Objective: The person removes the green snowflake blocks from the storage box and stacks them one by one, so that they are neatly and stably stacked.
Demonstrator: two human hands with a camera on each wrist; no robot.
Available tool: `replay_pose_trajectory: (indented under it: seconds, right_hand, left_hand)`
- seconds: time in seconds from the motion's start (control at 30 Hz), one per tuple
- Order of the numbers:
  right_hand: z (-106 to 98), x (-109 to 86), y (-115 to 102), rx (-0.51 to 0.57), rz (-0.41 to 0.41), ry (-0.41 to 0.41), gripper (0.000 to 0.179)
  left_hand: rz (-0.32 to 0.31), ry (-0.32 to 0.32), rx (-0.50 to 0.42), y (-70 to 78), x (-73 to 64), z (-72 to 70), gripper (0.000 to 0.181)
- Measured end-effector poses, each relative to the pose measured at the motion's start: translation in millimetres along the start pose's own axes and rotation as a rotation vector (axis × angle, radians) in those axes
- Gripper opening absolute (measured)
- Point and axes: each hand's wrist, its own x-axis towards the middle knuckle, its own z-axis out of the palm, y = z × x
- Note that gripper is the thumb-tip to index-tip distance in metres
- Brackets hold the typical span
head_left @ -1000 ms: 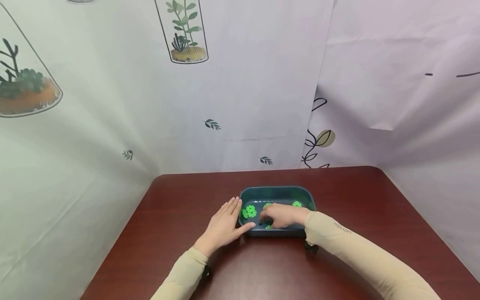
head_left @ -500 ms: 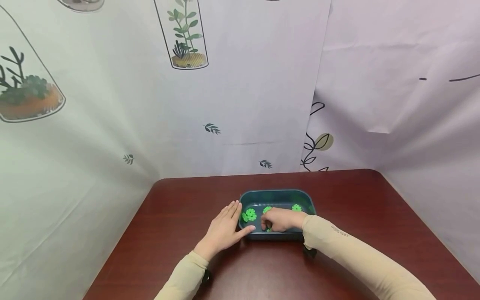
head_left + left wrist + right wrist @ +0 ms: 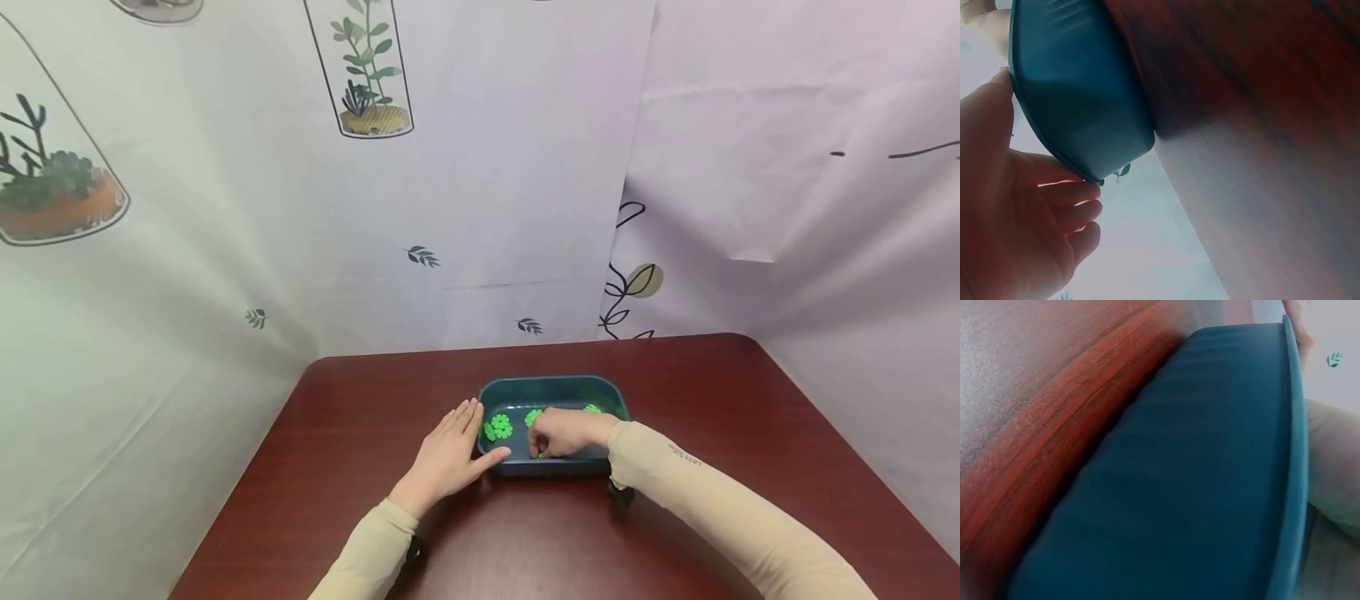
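A dark teal plastic tub (image 3: 551, 469) stands on the table with green snowflake-shaped discs in it. My left hand (image 3: 442, 458) lies with straight fingers along the tub's left end, its thumb over the front-left corner. The left wrist view has that hand (image 3: 1029, 219) at the rim from outside. Inside the tub, the curled fingers of my right hand (image 3: 564, 431) pinch a green disc (image 3: 541, 456), mostly hidden beneath the fingertips. Another disc (image 3: 533, 417) lies just behind this hand. In the right wrist view, the tub's outer wall (image 3: 1166, 462) covers the fingers.
A cluster of green discs (image 3: 501, 427) lies at the tub's left end, and one more disc (image 3: 592, 409) shows toward the right. The reddish-brown table (image 3: 390, 383) backs onto a white printed curtain (image 3: 480, 208). Beige sleeves (image 3: 690, 475) cover both forearms.
My right hand's fingers have come down and closed on the disc near the tub's front wall. The left hand stays at the tub's left end. The head view has tilted slightly.
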Motion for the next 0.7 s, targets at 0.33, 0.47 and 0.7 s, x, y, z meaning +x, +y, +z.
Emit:
replay_pose_trajectory:
  seconds: [0.33,0.47,0.7]
  right_hand:
    - [-20,-10.9,3,0.078,-0.018,0.068,0.008]
    - [-33,-21.4,10,0.085,-0.027,0.122,0.006]
    - [-54,-48.8,30,0.092,0.014,0.248,0.008]
  left_hand:
    - [-0.007,-0.005,0.003,0.1,1.3,-1.9,0.099]
    - [-0.010,-0.008,-0.001,0.0,3.0,-2.1,0.100]
    - [-0.019,-0.022,-0.028,1.2,2.0,-1.7,0.100]
